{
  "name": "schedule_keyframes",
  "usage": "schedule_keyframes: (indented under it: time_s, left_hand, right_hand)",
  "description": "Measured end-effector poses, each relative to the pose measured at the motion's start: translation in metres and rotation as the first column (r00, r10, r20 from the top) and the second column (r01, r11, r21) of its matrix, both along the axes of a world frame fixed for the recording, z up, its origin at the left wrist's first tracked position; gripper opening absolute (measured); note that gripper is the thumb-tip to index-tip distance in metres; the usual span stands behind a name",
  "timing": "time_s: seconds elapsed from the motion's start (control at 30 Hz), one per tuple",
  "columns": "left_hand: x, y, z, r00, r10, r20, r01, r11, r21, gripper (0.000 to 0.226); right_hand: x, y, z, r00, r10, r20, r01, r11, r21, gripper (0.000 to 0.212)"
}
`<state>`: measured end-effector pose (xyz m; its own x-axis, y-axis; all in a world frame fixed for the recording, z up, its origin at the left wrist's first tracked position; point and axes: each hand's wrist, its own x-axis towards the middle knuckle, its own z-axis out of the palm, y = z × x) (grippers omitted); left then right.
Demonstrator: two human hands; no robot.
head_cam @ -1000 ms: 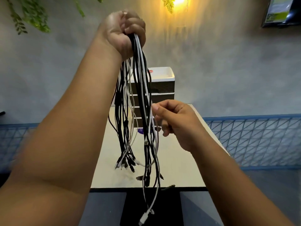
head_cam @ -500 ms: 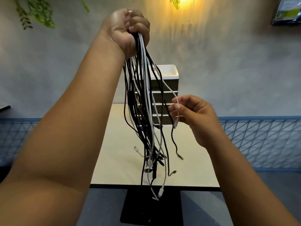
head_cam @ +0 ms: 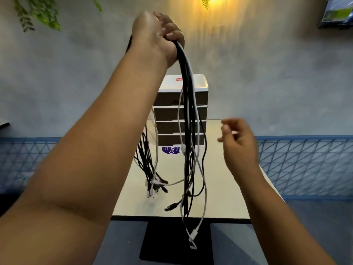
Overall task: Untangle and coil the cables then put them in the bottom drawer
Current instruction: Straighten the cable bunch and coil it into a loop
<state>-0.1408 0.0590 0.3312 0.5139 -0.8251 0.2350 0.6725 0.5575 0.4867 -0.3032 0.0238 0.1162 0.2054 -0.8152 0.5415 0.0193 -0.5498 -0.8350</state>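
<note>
My left hand (head_cam: 158, 35) is raised high and grips a bundle of black and white cables (head_cam: 188, 115) by their upper ends. The cables hang down in two loose clusters in front of me, their plugs dangling over the cream table (head_cam: 225, 188) and past its near edge. My right hand (head_cam: 238, 144) hovers to the right of the bundle, apart from it, fingers loosely curled and slightly blurred, holding nothing. Behind the cables stands a white drawer unit (head_cam: 200, 87) with several dark drawers; its bottom drawer (head_cam: 168, 140) looks closed.
A round blue label (head_cam: 171, 150) lies on the table in front of the drawer unit. A black table base (head_cam: 172, 243) shows below the near edge. Blue mesh railing (head_cam: 305, 165) runs behind on both sides. A screen (head_cam: 338, 12) hangs on the wall.
My right hand has let go of the white cable it pinched and moved right, away from the bundle. The freed cables have swung back to hang straight down.
</note>
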Motion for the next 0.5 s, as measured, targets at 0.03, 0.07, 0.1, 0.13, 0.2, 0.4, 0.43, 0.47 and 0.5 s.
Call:
schedule_keyframes:
  time_s: [0.03, 0.07, 0.1, 0.13, 0.2, 0.4, 0.43, 0.47, 0.5]
  left_hand:
    - [-0.002, 0.0, -0.001, 0.999, 0.045, 0.001, -0.045, 0.999, 0.016, 0.037]
    - [-0.005, 0.0, -0.003, 0.996, 0.089, 0.01, -0.089, 0.996, 0.024, 0.034]
    - [-0.011, -0.001, -0.005, 0.991, 0.13, 0.025, -0.131, 0.991, 0.029, 0.032]
    - [-0.016, -0.003, -0.007, 0.987, 0.158, 0.024, -0.159, 0.987, 0.025, 0.031]
    - [-0.023, -0.006, -0.008, 0.977, 0.213, 0.023, -0.214, 0.976, 0.042, 0.034]
    - [-0.029, -0.007, -0.005, 0.951, 0.308, 0.024, -0.309, 0.947, 0.084, 0.034]
    - [-0.026, -0.007, -0.004, 0.948, 0.318, 0.026, -0.319, 0.944, 0.09, 0.034]
    - [-0.024, -0.008, -0.004, 0.948, 0.319, 0.013, -0.319, 0.944, 0.088, 0.033]
    - [-0.024, -0.007, -0.005, 0.948, 0.318, 0.004, -0.318, 0.945, 0.074, 0.032]
  right_hand:
    - [-0.003, 0.01, 0.013, 0.991, -0.037, 0.13, 0.052, 0.992, -0.116, 0.007]
    - [-0.004, 0.019, 0.025, 0.981, -0.017, 0.194, 0.062, 0.971, -0.229, 0.004]
    - [-0.003, 0.027, 0.033, 0.984, 0.013, 0.179, 0.046, 0.945, -0.323, 0.006]
    - [0.003, 0.033, 0.039, 0.996, 0.009, 0.087, 0.023, 0.932, -0.362, 0.013]
    - [0.016, 0.035, 0.04, 0.99, -0.051, -0.132, 0.007, 0.948, -0.317, 0.026]
    - [0.028, 0.013, 0.029, 0.983, 0.008, -0.183, -0.021, 0.998, -0.066, 0.006]
    - [0.027, 0.01, 0.029, 0.984, 0.044, -0.174, -0.053, 0.998, -0.044, 0.005]
    - [0.026, 0.009, 0.03, 0.981, 0.103, -0.162, -0.106, 0.994, -0.011, 0.004]
    - [0.026, 0.008, 0.031, 0.974, 0.174, -0.143, -0.173, 0.985, 0.022, 0.007]
